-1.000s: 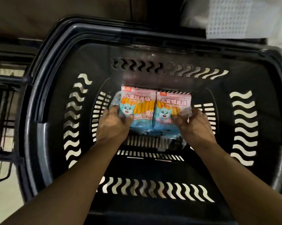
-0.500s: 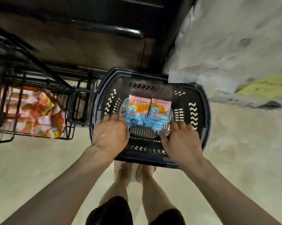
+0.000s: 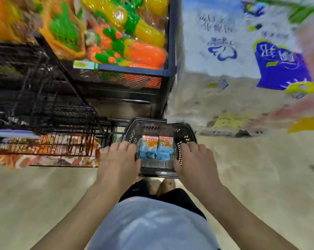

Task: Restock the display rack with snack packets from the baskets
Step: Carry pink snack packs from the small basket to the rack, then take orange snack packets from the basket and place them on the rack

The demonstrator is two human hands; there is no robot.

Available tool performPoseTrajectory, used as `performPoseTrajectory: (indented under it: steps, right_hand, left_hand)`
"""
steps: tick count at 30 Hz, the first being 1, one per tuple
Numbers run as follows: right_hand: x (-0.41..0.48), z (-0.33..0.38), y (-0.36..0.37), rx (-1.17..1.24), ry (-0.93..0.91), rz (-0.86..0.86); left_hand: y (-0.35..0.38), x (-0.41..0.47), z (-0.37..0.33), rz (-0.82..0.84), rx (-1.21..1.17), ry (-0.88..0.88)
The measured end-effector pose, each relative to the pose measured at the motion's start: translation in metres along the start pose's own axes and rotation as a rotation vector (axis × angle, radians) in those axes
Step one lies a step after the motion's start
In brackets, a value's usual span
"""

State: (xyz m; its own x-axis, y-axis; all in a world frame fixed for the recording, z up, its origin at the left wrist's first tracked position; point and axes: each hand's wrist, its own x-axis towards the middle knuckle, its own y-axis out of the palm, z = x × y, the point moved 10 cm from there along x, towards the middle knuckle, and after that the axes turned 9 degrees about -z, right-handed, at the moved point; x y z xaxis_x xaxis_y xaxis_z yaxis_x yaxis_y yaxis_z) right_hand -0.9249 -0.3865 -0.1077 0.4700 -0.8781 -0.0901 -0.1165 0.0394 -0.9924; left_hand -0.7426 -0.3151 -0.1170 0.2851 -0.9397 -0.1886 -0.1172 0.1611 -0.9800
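Two pink and blue snack packets (image 3: 157, 146) lie side by side on the bottom of the black plastic basket (image 3: 188, 134), which stands on the floor. My left hand (image 3: 119, 159) and right hand (image 3: 197, 160) hover well above the basket, one on each side of the packets. Their fingers point forward, loosely spread, and hold nothing. The black wire display rack (image 3: 49, 112) stands to the left of the basket, and its low shelf holds orange and red packets (image 3: 49, 156).
A higher rack bin (image 3: 169, 51) is packed with orange, yellow and green packets (image 3: 134, 42). White sacks with blue print (image 3: 271, 65) are stacked to the right. My feet (image 3: 166, 185) stand just behind the basket on beige floor.
I have risen from a close crouch over the basket. My hands, which gripped the packet stack a second ago, have come away from it, and the rack's upper shelves have come into view.
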Motion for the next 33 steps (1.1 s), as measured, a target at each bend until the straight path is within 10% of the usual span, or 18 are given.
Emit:
performPoseTrajectory:
  steps: [12, 33]
  right_hand:
    - [-0.056, 0.001, -0.101, 0.071, -0.046, -0.215]
    - [-0.204, 0.088, -0.099, 0.095, -0.211, -0.177]
  left_hand:
    - [-0.090, -0.070, 0.003, -0.239, -0.012, -0.098]
    - [-0.068, -0.295, 0.067, -0.116, -0.026, -0.409]
